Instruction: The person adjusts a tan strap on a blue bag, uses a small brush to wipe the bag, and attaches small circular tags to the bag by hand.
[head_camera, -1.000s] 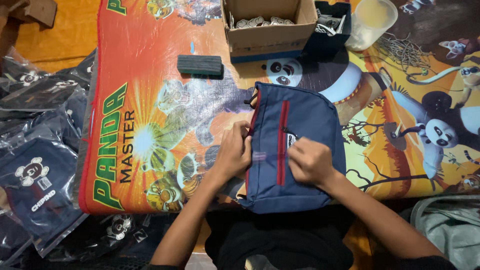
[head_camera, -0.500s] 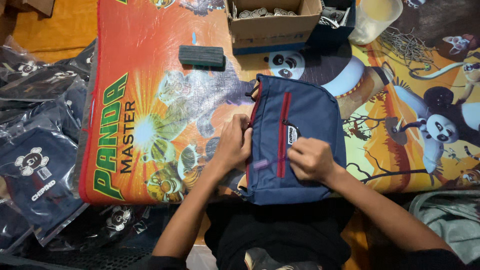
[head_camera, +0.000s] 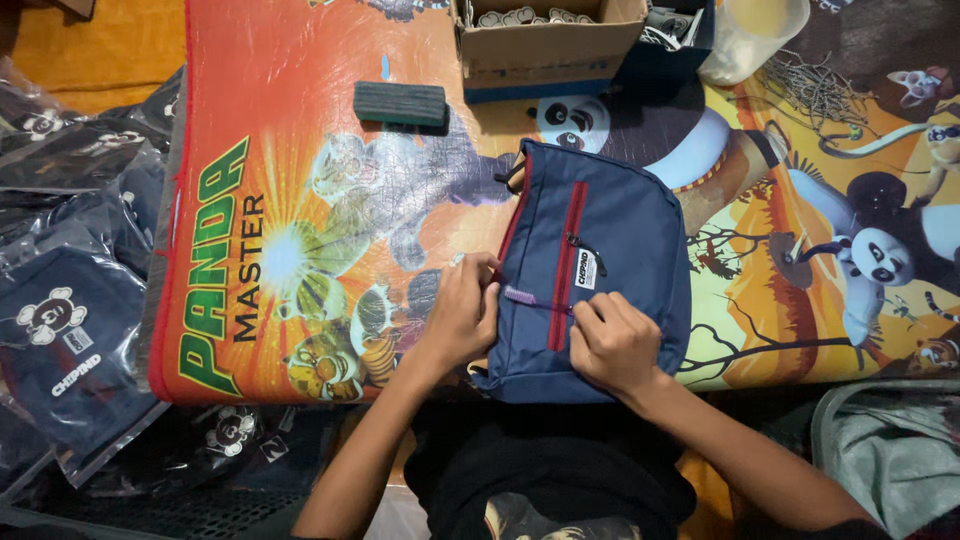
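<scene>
Both hands rest on a blue bag (head_camera: 620, 250): left hand (head_camera: 462, 315) and right hand (head_camera: 612, 345) fingers pinch a purple strip (head_camera: 528, 298) between them.

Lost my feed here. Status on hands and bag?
Left hand and right hand both pinching a purple strip on the blue bag. Bag flat on mat. Nothing obstructing.

My left hand (head_camera: 462, 318) covers the edge of the blue bag (head_camera: 610, 250), so can't tell how my fingers grip there. Right hand (head_camera: 612, 343) hides whatever it's pinching at the end of the thin purple strip (head_camera: 530, 298). The cardboard box (head_camera: 545, 45) and plastic cup (head_camera: 748, 35) get chopped off at the top edge. Small bits inside the box are too tiny to make out.
</scene>
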